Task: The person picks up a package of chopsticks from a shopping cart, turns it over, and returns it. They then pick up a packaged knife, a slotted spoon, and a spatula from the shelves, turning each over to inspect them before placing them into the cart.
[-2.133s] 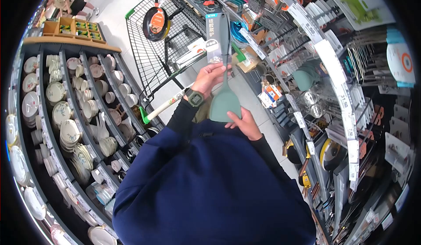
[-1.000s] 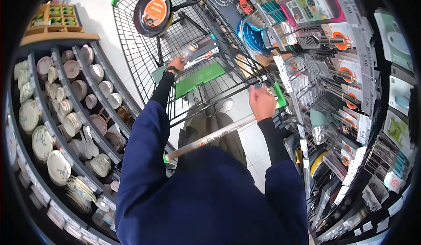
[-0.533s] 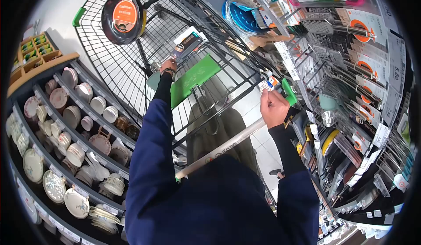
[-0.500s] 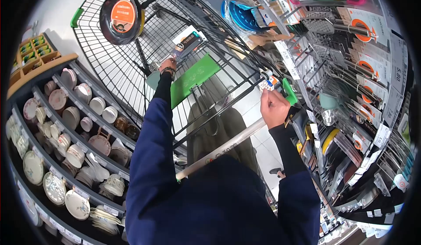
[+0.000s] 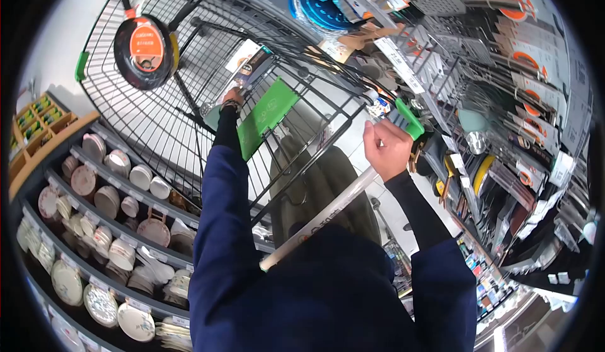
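Looking down past the blue jacket, I saw the left hand (image 5: pixel 232 96) stretched far forward into the cart (image 5: pixel 145 125). It was closed round the spatula (image 5: pixel 249 68) at its handle. The spatula's printed card stuck out beyond the fingers toward the far end of the basket, and its teal blade showed on the near side of the wrist, low against the wire. Just right of that arm stood the green flap (image 5: pixel 265 114). A black pan (image 5: pixel 146 51) with an orange label lay deeper in the cart, well apart from the hand. The right hand (image 5: pixel 384 149) was clenched on the white bar (image 5: pixel 328 210), right beside its green cap (image 5: pixel 409 118). Shelves (image 5: pixel 113 194) of bowls and plates ran along the left, and a rack (image 5: pixel 504 68) of hanging utensils ran along the right.
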Motion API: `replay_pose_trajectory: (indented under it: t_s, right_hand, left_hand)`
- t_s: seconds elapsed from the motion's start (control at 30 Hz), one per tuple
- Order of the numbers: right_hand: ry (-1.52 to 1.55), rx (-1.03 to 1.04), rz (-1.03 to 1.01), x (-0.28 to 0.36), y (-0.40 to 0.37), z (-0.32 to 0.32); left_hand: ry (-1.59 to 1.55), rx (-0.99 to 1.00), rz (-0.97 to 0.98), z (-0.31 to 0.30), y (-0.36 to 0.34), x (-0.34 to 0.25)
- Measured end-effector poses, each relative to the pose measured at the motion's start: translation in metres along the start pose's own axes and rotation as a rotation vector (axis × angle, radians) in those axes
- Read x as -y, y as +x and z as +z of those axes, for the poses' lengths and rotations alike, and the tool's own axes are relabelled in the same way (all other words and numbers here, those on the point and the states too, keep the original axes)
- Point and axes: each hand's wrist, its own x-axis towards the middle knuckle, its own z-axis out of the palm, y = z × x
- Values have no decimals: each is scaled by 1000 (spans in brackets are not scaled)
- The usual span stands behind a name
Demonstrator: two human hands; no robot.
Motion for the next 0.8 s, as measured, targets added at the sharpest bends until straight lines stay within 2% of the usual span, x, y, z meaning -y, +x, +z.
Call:
replay_pose_trajectory:
  t_s: [0.07, 0.1, 0.23, 0.33, 0.37, 0.43, 0.47, 0.5, 0.53, 0.57, 0.6, 0.67, 0.77, 0.8]
  right_hand:
    - [1, -1, -16, -1, -2, -2]
    - [-5, -4, -25, 0, -1, -4]
    - [4, -22, 3, -1, -3, -9]
    - [-28, -11, -40, -2, -4, -11]
    - [-25, -25, -42, -1, -5, -12]
    - [-33, -42, -61, 0, -6, -15]
    - [11, -140, -130, -7, -9, -7]
    - [12, -25, -78, -12, -11, -8]
    - [2, -18, -97, -13, -11, -10]
    - [-11, -7, -87, -10, -11, -14]
    - [-16, -36, -139, -15, -12, -9]
    - [-57, 23, -65, -9, -13, -22]
    - [-98, 37, -41, -6, -16, -25]
    - [-67, 29, -38, -4, -18, -31]
  left_hand:
    - [34, 30, 115, -2, 7, 6]
    - [-7, -49, 153, 1, 7, 10]
    - [-266, -196, 80, -4, -8, 7]
    - [-454, -116, 50, -6, -22, 11]
    - [-508, -58, 50, -12, -37, 7]
    - [-851, 61, 95, -55, -100, -33]
    - [-955, 81, 157, -64, -115, -36]
    - [-998, 49, 247, -69, -126, -33]
    - [-1036, 94, 258, -91, -152, -46]
    - [-1023, 28, 310, -100, -167, -46]
    - [-991, 32, 290, -127, -203, -70]
    - [-968, -47, 268, -159, -271, -116]
    - [-1085, -116, 428, -162, -322, -148]
    - [-1089, -128, 415, -169, -353, -176]
